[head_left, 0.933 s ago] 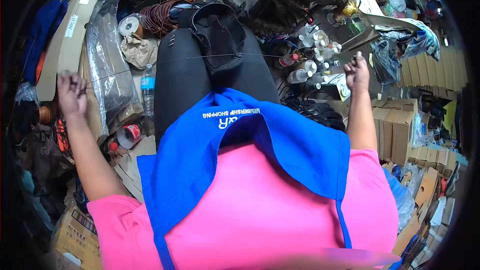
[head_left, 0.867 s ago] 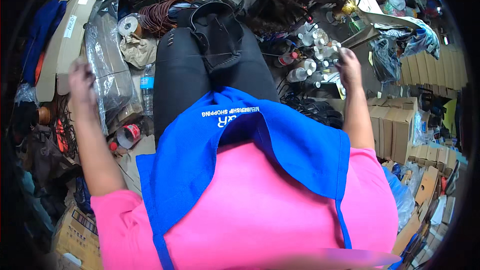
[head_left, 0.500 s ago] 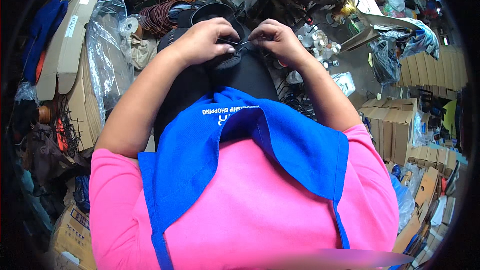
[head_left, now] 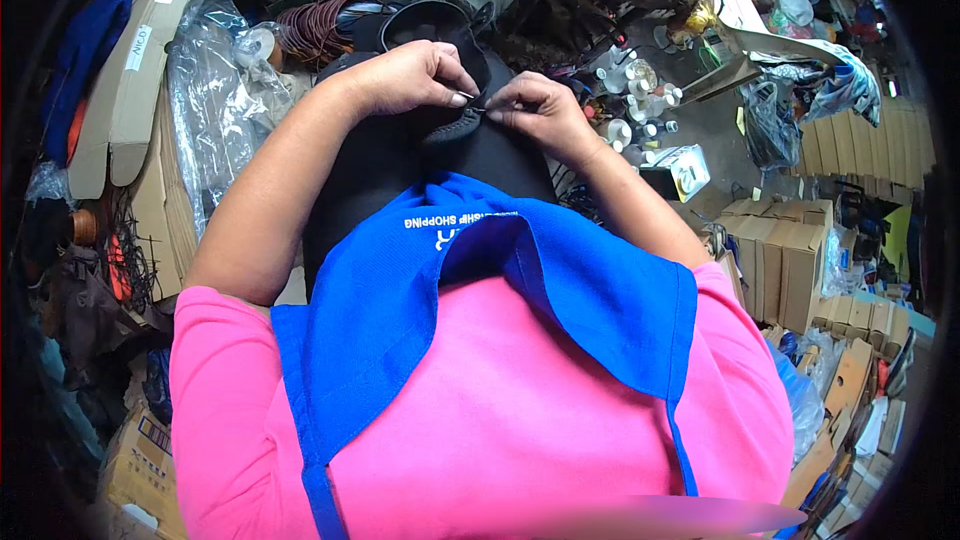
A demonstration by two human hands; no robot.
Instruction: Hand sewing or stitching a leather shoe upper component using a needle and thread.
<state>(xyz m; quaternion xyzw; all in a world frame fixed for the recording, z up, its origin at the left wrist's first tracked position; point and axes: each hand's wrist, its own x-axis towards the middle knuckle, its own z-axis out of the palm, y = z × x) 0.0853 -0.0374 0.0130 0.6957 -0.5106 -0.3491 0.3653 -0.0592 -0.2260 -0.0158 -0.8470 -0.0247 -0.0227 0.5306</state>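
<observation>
A black shoe (head_left: 452, 130) rests on my lap between my thighs, its rounded opening facing away from me and its stitched toe toward me. Over its left side, my left hand (head_left: 425, 78) pinches a thin pale sliver between thumb and forefinger. From the right, my right hand (head_left: 537, 112) is closed in a pinch just above the toe, on a thin dark piece. Both pinches are close together but apart. Whether these thin pieces are thread, lace or needle is too small to tell.
Blue apron (head_left: 370, 330) covers my front. At left stand cardboard pieces (head_left: 140, 70), clear plastic sheeting (head_left: 215, 90) and a coil of brown cord (head_left: 325, 32). Several small bottles (head_left: 640, 90) and a white container (head_left: 682, 172) are at right, with stacked cardboard boxes (head_left: 790, 250) beyond.
My right hand has moved lower and slightly left, nearer the toe. My left hand has shifted a little down with its pinch kept. The shoe stays about where it was.
</observation>
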